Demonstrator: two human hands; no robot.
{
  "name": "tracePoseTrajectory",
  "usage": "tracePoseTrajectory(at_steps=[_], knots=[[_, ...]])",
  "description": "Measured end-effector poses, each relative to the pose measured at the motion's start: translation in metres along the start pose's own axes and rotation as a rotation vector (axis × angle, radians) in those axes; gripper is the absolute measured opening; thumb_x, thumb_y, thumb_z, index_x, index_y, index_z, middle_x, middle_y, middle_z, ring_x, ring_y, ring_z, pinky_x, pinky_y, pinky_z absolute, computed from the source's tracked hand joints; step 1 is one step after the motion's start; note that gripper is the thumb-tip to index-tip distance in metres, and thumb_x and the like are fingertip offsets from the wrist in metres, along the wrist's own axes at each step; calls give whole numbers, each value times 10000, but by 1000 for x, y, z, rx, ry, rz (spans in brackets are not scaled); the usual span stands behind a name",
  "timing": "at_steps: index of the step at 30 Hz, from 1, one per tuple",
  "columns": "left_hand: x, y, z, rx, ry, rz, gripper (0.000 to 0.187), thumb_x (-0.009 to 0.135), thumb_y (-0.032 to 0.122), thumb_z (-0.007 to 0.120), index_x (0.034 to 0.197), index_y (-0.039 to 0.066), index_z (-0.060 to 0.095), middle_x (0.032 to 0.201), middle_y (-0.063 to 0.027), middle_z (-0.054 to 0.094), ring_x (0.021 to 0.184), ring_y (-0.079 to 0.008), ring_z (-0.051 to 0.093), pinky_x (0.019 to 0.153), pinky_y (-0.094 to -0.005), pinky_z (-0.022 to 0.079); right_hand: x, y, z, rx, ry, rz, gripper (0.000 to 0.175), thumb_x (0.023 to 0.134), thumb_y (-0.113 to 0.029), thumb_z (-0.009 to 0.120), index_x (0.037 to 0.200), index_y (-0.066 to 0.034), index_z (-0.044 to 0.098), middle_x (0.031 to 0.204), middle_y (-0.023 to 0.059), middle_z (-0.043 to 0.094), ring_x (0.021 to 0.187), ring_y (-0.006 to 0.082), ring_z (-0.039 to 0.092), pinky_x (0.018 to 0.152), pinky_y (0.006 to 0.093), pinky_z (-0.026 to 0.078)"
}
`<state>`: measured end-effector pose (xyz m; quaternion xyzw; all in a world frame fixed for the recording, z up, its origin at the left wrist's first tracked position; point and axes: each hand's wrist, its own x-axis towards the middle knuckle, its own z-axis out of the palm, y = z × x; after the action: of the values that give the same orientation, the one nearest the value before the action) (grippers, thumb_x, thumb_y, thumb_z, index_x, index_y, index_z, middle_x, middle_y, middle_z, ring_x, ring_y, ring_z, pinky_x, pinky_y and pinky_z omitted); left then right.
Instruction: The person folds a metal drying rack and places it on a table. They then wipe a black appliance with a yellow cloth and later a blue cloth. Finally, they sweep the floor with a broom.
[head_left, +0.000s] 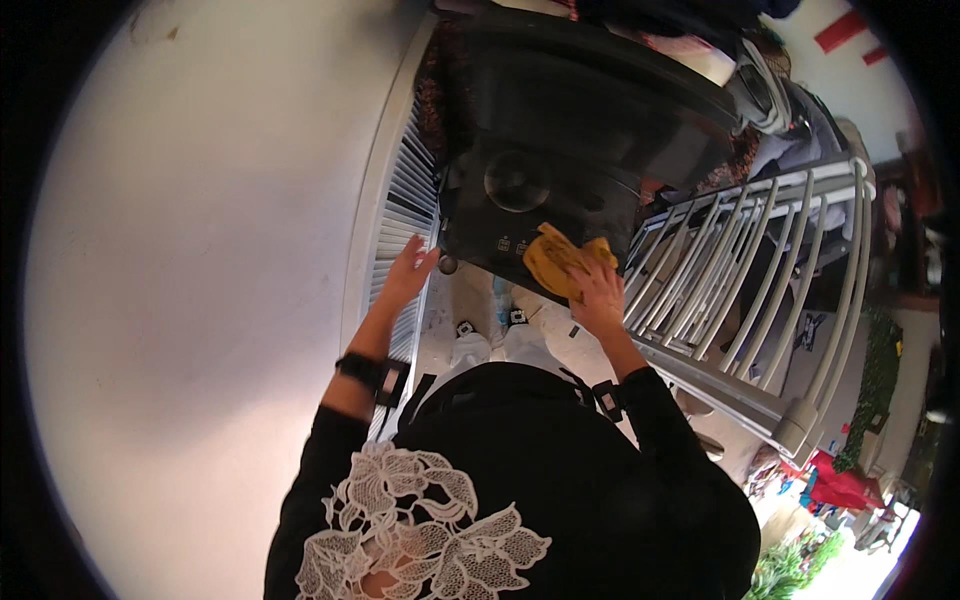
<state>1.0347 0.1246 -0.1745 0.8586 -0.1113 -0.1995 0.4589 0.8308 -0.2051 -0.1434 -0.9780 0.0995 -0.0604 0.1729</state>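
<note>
My right hand (598, 294) presses a crumpled yellow cloth (553, 264) against the front part of a large black piece of equipment (480, 217). A round dark disc (517, 181) is set into the top of that equipment, and small pale markings show near its front edge. To the left, my left hand (411, 268) is raised with its fingers apart and nothing in them. It is close to a white slatted panel (405, 202) and the left front corner of the equipment. Whether its fingertips touch either one I cannot tell.
A plain pale wall (202, 262) rises on the left. Metal railings (742, 277) stand close on the right, with folded clothing (795, 142) beyond their far end. My feet are on a light floor below the equipment. Green plants (799, 551) are at lower right.
</note>
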Motion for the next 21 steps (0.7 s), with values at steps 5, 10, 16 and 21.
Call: tracePoseTrajectory(at_steps=[5,10,16,21], knots=[[83,17,53,-121,-77,49,904,868,539,630,1422,-91,296,1343,-332,469,1269,-407,475,1024,-399,407,3,32,-7,76,226,253,640,697,-97,714,1309,-132,530,1385,161,454,1287,388,414,1085,440,334],[83,39,92,-161,-75,15,811,927,473,567,1475,-10,214,1410,-308,408,1285,-430,439,1032,-431,397,22,80,0,297,316,414,708,785,-60,668,1434,-113,389,1350,173,489,1253,346,471,1047,408,394],[81,45,109,-190,-46,18,701,971,385,527,1500,68,195,1450,-250,384,1269,-436,443,1018,-458,410,32,141,-2,872,261,798,597,880,-157,647,1410,-76,385,1263,113,535,1093,258,584,884,362,506],[77,48,113,-206,36,21,694,959,372,547,1489,59,225,1430,-251,407,1238,-440,468,1010,-457,418,38,162,-15,1038,82,949,508,883,-229,670,1311,-57,460,1150,102,600,959,242,645,775,384,551]])
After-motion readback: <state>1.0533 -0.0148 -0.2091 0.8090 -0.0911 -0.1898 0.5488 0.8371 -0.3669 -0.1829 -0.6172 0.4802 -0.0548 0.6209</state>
